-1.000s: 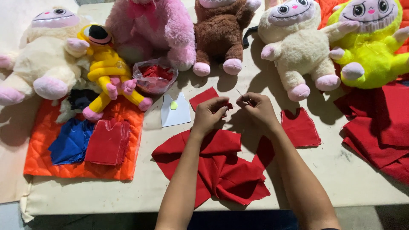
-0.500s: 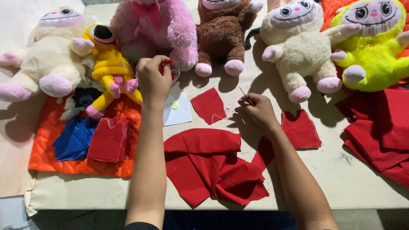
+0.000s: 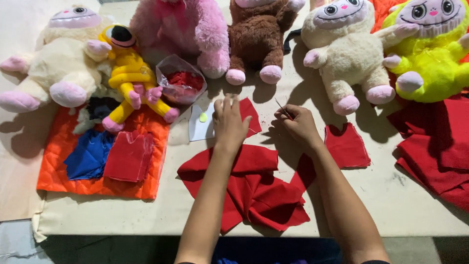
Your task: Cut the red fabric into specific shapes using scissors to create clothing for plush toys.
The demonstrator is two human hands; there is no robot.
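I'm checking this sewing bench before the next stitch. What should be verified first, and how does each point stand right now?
1. Needle pinched in right hand: ok.
2. Left hand flat on small red piece: ok.
3. Thread on needle: cannot tell.
4. Red fabric pile fully on the table: ok.
5. Plastic bag of red bits within reach: ok.
6. Cut red vest piece lying flat: ok.

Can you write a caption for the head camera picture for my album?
Left hand flat on a small red fabric piece, right hand pinching a needle.
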